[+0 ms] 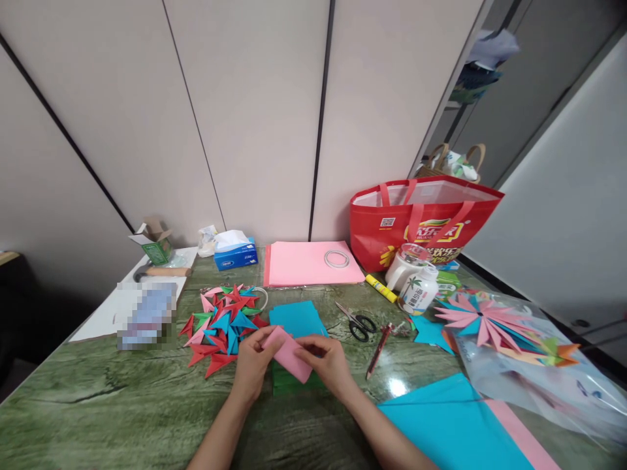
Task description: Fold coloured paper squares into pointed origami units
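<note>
A small pink paper is pinched between my two hands, tilted above the table. My left hand grips its left end with thumb and fingers. At the paper's right side, my right hand is closed on the edge, thumb on top. Under and behind it lie blue paper and a green stack of paper. Just left of my left hand is a pile of folded paper stars in red, blue, pink and green.
Scissors and a dark red pen lie to the right. Behind are pink sheets, a glue stick, a white bottle and a red bag. Large blue paper covers the near right; a hammer lies left.
</note>
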Demonstrator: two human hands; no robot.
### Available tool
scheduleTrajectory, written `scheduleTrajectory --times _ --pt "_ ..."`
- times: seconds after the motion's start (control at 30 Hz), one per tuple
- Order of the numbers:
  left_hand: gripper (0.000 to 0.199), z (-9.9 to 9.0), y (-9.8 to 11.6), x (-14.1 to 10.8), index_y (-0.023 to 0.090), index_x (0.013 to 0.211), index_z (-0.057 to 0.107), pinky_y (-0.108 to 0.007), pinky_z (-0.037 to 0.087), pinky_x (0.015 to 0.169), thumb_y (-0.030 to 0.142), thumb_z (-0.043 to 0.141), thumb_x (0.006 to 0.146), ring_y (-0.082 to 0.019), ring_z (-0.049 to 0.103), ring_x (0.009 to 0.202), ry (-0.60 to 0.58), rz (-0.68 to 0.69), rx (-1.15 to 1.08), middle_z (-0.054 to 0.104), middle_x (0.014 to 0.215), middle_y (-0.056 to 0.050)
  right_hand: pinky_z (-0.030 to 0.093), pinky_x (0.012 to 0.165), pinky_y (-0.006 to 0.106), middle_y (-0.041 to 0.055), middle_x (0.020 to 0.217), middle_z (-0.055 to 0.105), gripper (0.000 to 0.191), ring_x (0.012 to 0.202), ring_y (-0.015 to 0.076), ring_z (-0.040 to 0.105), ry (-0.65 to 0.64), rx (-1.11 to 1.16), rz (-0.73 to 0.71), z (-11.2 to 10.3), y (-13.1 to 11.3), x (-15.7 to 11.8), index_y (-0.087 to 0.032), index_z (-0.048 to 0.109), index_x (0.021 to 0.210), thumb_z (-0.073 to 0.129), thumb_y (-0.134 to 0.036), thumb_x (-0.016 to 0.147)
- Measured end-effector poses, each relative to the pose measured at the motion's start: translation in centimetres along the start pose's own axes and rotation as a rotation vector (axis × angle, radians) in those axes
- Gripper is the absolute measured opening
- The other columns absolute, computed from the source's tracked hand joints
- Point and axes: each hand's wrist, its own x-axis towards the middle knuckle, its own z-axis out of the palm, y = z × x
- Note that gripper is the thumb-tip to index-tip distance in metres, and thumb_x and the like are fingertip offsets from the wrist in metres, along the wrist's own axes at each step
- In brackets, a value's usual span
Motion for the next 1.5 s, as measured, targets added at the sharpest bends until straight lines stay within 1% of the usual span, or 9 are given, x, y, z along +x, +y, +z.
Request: scheduleTrajectory --times 0.17,0.3,0.47,0.53,0.67,0.77,0.97,1.3,1.5 --pt "0.02 -0.1 -0.3 0.1 0.013 0.074 0.068 -0.025 0.046 0.061 0.024 0.071 0.058 -0.019 0.062 0.066 0.012 0.019 0.019 0.07 0.07 -0.005 0.049 0.059 0.027 0.0041 0.073 0.069 0.019 0.064 0.0183 0.061 -0.008 0.023 0.008 0.0 -0.2 0.0 -0.018 0.07 0.077 0.066 -0.033 0.065" --pt "0.018 -0.2 -0.6 0.2 0.013 0.073 0.069 -0.021 0.043 0.057 0.025 0.07 0.059 -0.015 0.058 0.06 0.015 0.017 0.044 0.07 0.068 -0.003 0.049 0.06 0.028 0.0043 0.074 0.069 0.019 0.064 0.0182 0.061 -0.016 0.041 0.028 0.0 -0.2 0.0 -0.018 0.07 0.077 0.066 -0.032 0.065" --pt "0.017 0.0 -0.5 0.1 0.013 0.068 0.069 -0.021 0.042 0.054 0.026 0.072 0.057 -0.014 0.057 0.057 0.03 0.023 0.049 0.068 0.064 -0.002 0.049 0.053 0.026 0.0042 0.068 0.068 0.021 0.058 0.0164 0.06 0.048 -0.004 0.031 0.2 0.0 0.0 -0.016 0.068 0.079 0.066 -0.03 0.063" --pt "0.018 0.1 -0.5 0.0 0.013 0.069 0.068 -0.022 0.044 0.057 0.026 0.071 0.057 -0.016 0.059 0.06 0.03 0.014 0.012 0.069 0.065 -0.003 0.049 0.054 0.026 0.004 0.068 0.067 0.02 0.058 0.0162 0.059 0.079 -0.031 0.008 0.3 0.0 -0.1 -0.016 0.067 0.081 0.065 -0.028 0.064" --pt "0.018 0.4 -0.5 0.0 0.013 0.071 0.067 -0.028 0.047 0.064 0.026 0.07 0.058 -0.019 0.062 0.064 0.037 -0.015 -0.105 0.07 0.066 -0.004 0.049 0.061 0.028 0.0053 0.077 0.068 0.019 0.069 0.0185 0.061 0.084 -0.023 -0.024 0.4 -0.1 -0.2 -0.016 0.066 0.082 0.064 -0.024 0.065" --pt "0.018 0.5 -0.3 -0.1 0.013 0.069 0.067 -0.027 0.047 0.063 0.026 0.071 0.057 -0.019 0.062 0.064 0.074 -0.003 -0.131 0.07 0.065 -0.005 0.049 0.064 0.028 0.0058 0.079 0.068 0.018 0.072 0.0193 0.061 0.079 -0.01 -0.014 0.4 0.0 -0.2 -0.016 0.066 0.081 0.064 -0.024 0.065" --pt "0.021 0.8 0.0 -0.1 0.013 0.066 0.067 -0.027 0.047 0.058 0.028 0.073 0.053 -0.019 0.062 0.063 0.121 -0.015 -0.174 0.069 0.064 -0.005 0.049 0.06 0.028 0.0054 0.075 0.068 0.018 0.067 0.0189 0.061 0.124 0.013 -0.015 0.3 0.1 -0.1 -0.017 0.067 0.077 0.065 -0.03 0.065" --pt "0.02 0.6 -0.4 0.0 0.013 0.068 0.067 -0.025 0.046 0.058 0.028 0.072 0.055 -0.017 0.061 0.063 0.122 -0.011 -0.163 0.07 0.065 -0.005 0.046 0.059 0.025 0.004 0.072 0.067 0.014 0.066 0.0178 0.059 0.103 0.049 0.011 0.3 0.0 -0.1 -0.016 0.066 0.073 0.064 -0.028 0.066" --pt "0.017 0.6 -0.8 -0.2 0.014 0.069 0.067 -0.028 0.047 0.064 0.027 0.07 0.059 -0.02 0.063 0.066 0.054 0.027 -0.076 0.071 0.067 -0.005 0.041 0.051 0.022 0.0014 0.063 0.062 0.015 0.057 0.0137 0.053 0.017 -0.016 0.007 0.3 0.1 0.1 -0.015 0.063 0.069 0.058 -0.029 0.07"
